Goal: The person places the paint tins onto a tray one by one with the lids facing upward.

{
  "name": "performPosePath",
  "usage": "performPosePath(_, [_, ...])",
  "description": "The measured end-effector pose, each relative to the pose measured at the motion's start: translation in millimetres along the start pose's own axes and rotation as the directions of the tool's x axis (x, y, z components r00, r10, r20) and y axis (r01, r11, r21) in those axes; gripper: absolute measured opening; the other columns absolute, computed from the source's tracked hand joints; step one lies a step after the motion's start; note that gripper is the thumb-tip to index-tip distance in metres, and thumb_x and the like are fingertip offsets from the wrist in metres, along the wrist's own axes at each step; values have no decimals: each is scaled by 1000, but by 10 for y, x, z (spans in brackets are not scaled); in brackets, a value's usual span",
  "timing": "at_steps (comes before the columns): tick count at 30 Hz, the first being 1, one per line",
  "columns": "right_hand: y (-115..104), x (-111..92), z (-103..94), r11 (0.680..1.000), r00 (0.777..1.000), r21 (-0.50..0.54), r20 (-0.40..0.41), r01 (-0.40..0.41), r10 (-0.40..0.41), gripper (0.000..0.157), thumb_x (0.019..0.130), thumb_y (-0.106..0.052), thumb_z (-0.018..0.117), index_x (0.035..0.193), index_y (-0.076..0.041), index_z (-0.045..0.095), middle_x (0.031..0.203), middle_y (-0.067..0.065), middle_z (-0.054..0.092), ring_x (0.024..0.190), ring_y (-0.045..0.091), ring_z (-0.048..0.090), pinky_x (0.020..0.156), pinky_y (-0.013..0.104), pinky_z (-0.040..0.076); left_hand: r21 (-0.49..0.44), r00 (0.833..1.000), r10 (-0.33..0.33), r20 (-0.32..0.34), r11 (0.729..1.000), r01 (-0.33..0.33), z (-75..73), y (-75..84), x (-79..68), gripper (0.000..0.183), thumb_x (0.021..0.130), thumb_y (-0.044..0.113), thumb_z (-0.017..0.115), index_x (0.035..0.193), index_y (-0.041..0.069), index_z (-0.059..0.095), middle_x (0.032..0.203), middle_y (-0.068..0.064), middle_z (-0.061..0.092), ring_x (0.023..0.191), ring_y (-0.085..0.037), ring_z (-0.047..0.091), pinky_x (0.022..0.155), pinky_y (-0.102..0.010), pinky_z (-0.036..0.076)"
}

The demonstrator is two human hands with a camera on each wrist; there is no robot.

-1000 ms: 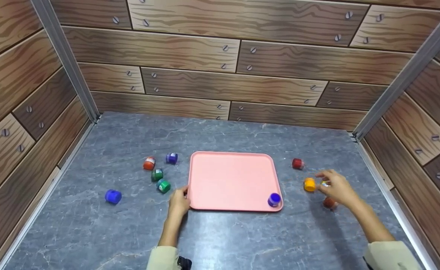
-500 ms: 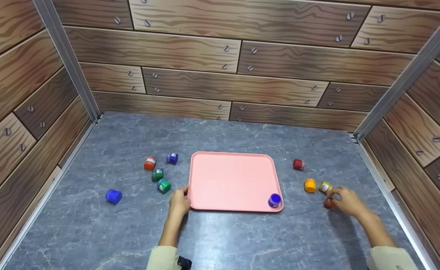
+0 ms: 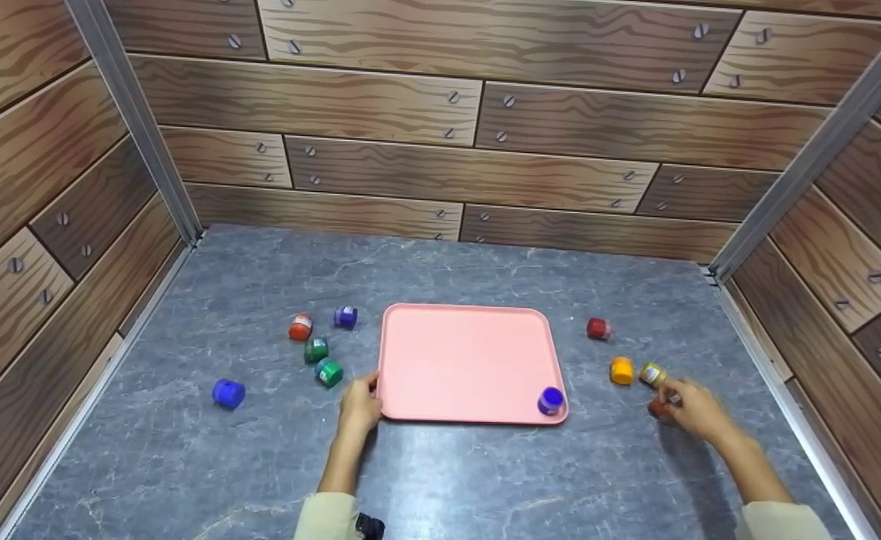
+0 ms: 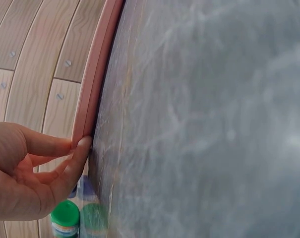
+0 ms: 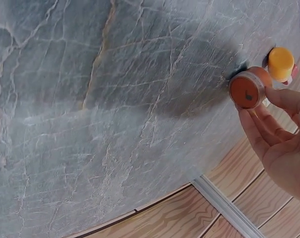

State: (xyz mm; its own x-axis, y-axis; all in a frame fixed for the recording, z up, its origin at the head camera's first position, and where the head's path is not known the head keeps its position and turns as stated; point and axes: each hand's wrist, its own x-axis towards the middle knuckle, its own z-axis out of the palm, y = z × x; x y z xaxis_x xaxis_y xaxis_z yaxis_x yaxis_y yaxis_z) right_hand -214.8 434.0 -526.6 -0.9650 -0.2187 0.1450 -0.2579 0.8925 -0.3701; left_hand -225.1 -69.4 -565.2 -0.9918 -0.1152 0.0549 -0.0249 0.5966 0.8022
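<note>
My left hand [image 3: 359, 406] pinches the near left corner of a pink tray [image 3: 467, 360] between thumb and fingers; the left wrist view shows the tray's rim [image 4: 92, 84] held there. A purple-blue paint jar [image 3: 551, 400] stands in the tray's near right corner. Over on the right, my right hand [image 3: 696, 411] grips a brownish-orange paint jar [image 5: 248, 90] lying on its side, its round end facing the right wrist camera. Just beyond that hand lie a yellow paint jar [image 3: 651, 374] and an orange-yellow one [image 3: 621, 370].
A dark red jar [image 3: 598, 328] lies farther back on the right. Left of the tray are an orange-red jar [image 3: 300, 327], a purple jar [image 3: 346, 317], two green jars [image 3: 329, 373] and a blue jar [image 3: 228, 393]. Wood-patterned walls [image 3: 380, 165] enclose the grey marbled surface [image 3: 440, 480].
My right hand has moved from beside the yellow jars toward me and taken hold of the brownish-orange paint jar. The left hand and the tray stay in place.
</note>
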Motion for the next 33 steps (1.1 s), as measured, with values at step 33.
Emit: performPosePath(33, [-74,-42,139,981,992,-147,12,126,-126,41,60,10,72,98,5,61,98,22,58,82,38,58,65,48,47,-8,1000,15,-8,1000,-15,8,-8,1,48,67,-15,52,113,-9,60,100,-22,63,98,-38,57,79,-46,44])
